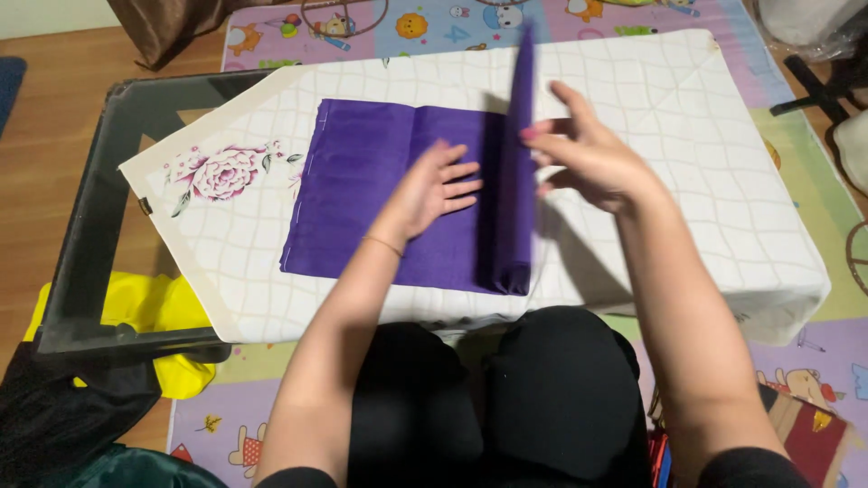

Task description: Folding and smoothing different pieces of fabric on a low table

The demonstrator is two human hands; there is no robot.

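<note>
Even indoor light falls from above, bright on the white quilted cover point(687, 181). The raised purple cloth point(362, 181) casts a soft shadow to its right. The lower frame lies dim; edges look slightly soft.

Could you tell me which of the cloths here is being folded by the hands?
The purple cloth; the quilted white cloth lies under it, the yellow cloth below the table.

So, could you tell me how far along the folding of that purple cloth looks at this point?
Roughly midway, I'd judge. The purple cloth already lies flat on the white quilted cover, with a crease down its middle. In hand: the right hand lifts the cloth's right edge upright, while the left hand presses the flat part beside the fold. Left: that raised flap is not yet laid over, and the left portion remains unfolded.
</note>
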